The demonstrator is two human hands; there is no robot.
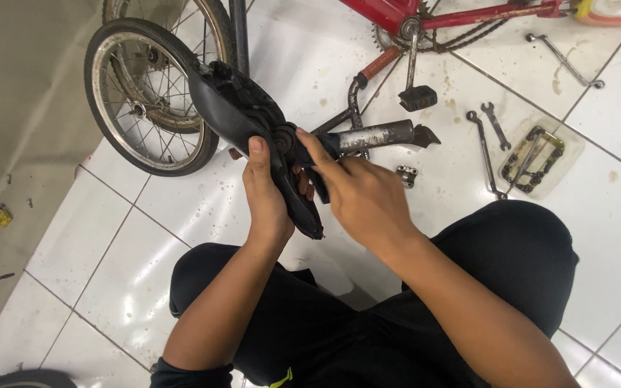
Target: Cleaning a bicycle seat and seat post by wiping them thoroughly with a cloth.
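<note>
**Both Hands on an Upturned Bicycle Saddle**

The person sat on a white tiled floor [109, 237] with knees in black trousers spread apart, and held a black bicycle saddle [249, 118] between them, above the tiles. The saddle lay underside up, its nose pointing down toward the person and its broad end toward a small spoked wheel [145, 100]. A grey metal seat post [379, 134] jutted from the saddle's clamp out to the right.

The left hand [267, 194] gripped the saddle from below, fingers wrapped round its narrow part and the thumb laid flat along the upper edge. The right hand [357, 194] closed over the joint where post met saddle; its forefinger stretched out to the clamp, while the other fingers curled round something dark at the joint that could not be made out.

Behind the hands a red bicycle frame [397, 11] lay on the tiles with its chain and a black pedal [418, 97] showing. To the right lay two spanners [489, 140], just beside a clear plastic tray [540, 154] holding small metal parts. A small metal clamp piece [407, 174] rested near the right hand's knuckles. A bent metal rod [566, 61] lay farther off, near the frame.
</note>
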